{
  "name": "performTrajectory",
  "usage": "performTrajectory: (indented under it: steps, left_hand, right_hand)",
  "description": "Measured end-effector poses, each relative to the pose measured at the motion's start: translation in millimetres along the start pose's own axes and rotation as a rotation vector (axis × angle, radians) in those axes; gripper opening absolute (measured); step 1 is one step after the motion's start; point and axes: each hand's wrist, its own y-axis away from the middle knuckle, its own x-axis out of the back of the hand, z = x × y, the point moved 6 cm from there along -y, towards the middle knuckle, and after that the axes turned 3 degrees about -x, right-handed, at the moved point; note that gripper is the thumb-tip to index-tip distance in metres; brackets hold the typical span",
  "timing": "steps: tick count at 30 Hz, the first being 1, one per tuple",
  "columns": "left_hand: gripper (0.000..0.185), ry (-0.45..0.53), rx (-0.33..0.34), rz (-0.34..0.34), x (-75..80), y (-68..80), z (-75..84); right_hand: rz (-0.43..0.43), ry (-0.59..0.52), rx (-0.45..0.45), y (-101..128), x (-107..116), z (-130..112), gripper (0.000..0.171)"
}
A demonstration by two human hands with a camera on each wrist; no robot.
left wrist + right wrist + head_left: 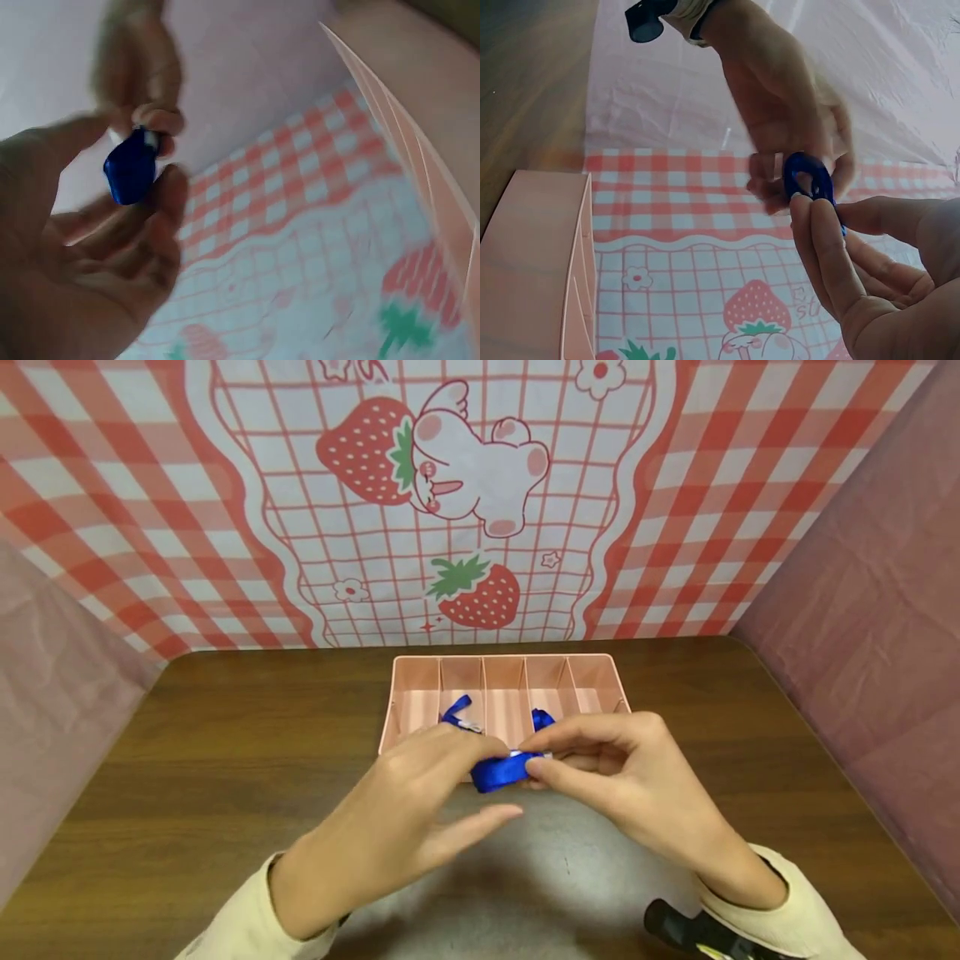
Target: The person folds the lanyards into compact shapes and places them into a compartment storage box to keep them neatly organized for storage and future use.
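Both hands pinch one folded blue ribbon (501,771) between them, held in the air just in front of the pink tray (397,706). Left hand (408,814): thumb and forefinger clamped on the ribbon's left end, other fingers loose and stretched out below. Right hand (637,781): fingertips and thumb clamped on the ribbon's right end, fingers curled. Right wrist view shows the ribbon (807,177) bent into a small loop between the two sets of fingertips; left wrist view is blurred, ribbon (131,169) only a blue blob at the fingertips.

The tray sits on the brown table (225,760), just behind the hands, split by dividers into five long compartments. A second blue ribbon piece (456,710) lies in the tray, second compartment from left; another blue bit (542,719) shows in the fourth, partly hidden by the right hand. Behind the tray, a red-checked strawberry backdrop (480,502) stands upright. Cream sleeves (240,927) on both wrists. Black object (675,927) near the right wrist, nearer than the tray; cannot tell what.
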Motion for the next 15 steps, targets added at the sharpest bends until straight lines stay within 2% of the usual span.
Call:
performTrajectory:
  steps: [4,8,11,15]
  left_hand:
    - [0.014,0.29,0.154,-0.003,0.8,0.2,-10.7]
    - [0.008,0.408,0.214,0.041,2.4,1.4,-13.8]
    - [0.008,0.429,0.215,0.061,3.1,2.4,-13.4]
    - [0.008,0.357,0.184,0.058,0.9,6.3,-12.4]
  right_hand:
    - [-0.01,0.014,0.029,0,1,-3,0.015]
    - [-0.042,0.05,0.088,3,-1,-6,0.018]
    - [-0.052,0.097,0.13,5,-2,-9,0.021]
    - [-0.057,0.144,0.202,5,-4,-9,0.024]
